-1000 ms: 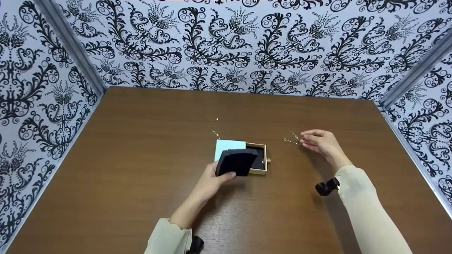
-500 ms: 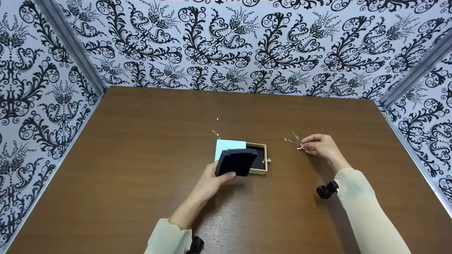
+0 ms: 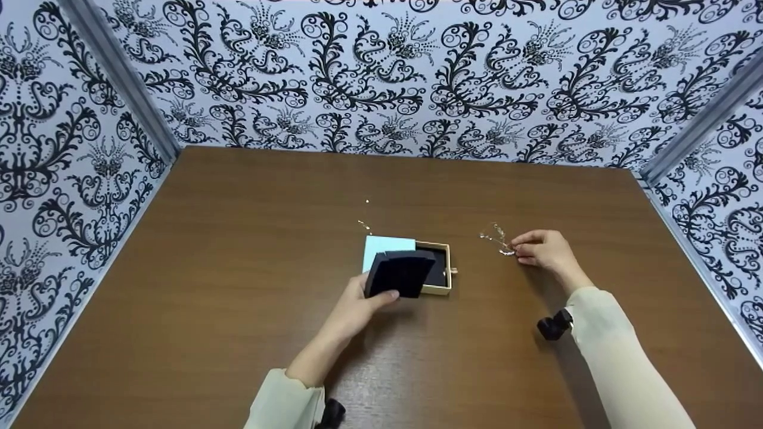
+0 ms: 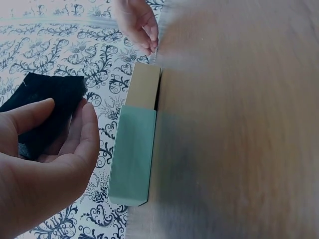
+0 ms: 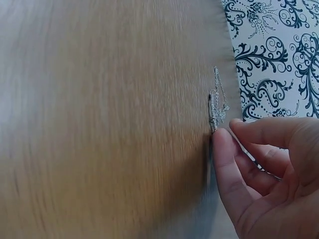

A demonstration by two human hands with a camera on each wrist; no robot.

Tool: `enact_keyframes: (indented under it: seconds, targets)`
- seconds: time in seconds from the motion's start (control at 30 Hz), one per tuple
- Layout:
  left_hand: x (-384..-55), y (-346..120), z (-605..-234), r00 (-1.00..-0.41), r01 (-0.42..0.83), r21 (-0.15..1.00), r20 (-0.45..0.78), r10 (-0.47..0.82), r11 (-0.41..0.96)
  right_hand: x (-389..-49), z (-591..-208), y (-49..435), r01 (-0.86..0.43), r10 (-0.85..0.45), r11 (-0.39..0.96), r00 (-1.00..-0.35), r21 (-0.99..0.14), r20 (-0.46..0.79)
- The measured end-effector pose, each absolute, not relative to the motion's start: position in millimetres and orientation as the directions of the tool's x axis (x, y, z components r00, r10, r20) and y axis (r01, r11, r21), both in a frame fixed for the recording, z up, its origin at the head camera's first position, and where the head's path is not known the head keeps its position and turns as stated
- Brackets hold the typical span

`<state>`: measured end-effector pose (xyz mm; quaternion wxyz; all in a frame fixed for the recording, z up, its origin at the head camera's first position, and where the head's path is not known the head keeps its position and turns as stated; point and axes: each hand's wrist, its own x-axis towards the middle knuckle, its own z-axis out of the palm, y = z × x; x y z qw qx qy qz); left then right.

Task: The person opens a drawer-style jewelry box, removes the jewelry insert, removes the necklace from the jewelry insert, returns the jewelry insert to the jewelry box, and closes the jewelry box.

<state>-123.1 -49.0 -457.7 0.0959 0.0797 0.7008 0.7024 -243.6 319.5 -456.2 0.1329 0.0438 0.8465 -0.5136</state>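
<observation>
My left hand (image 3: 349, 310) holds a thin black velvety pad (image 3: 400, 275), thumb on its near face, tilted up over a jewelry box. This box has a light-blue sleeve (image 3: 387, 244) with its cream drawer (image 3: 448, 280) slid partly out to the right; a black lining shows inside. To the right, my right hand (image 3: 548, 250) pinches a fine silver chain (image 3: 492, 238) between thumb and fingertips. In the right wrist view, part of the chain (image 5: 217, 107) lies bunched on the table beyond the fingertips, and a strand runs back under the fingers.
Behind the box lies another thin shiny chain (image 3: 365, 226), with a small bright bit (image 3: 367, 201) farther back. The brown wooden table (image 3: 238, 238) ends at a wall (image 3: 381, 77) papered in a black-and-white scroll pattern, with more such walls at both sides.
My right hand has moved slightly toward me and to the right, and more of the chain shows by its fingertips. The left hand, black pad and box stay put.
</observation>
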Motion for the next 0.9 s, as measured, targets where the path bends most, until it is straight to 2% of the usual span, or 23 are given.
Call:
enact_keyframes:
  seconds: [0.33, 0.67, 0.9]
  targets:
    - [-123.8, -44.8, -457.8, -0.965, -0.037, 0.999, -0.035, 0.259, -0.006, -230.9, -440.5, 304.2, 0.107, -0.056, 0.561, -0.985, -0.821, -0.166]
    - [-123.4, -37.1, -458.3, -0.963, -0.051, 0.999, -0.044, 0.264, -0.02, -213.1, -413.7, 265.5, -0.056, -0.191, 0.536, -0.98, -0.842, -0.056]
    - [-123.2, -34.1, -456.0, -0.961, -0.057, 0.998, -0.048, 0.273, -0.024, -198.7, -403.2, 236.9, -0.156, -0.331, 0.475, -0.944, -0.866, -0.011]
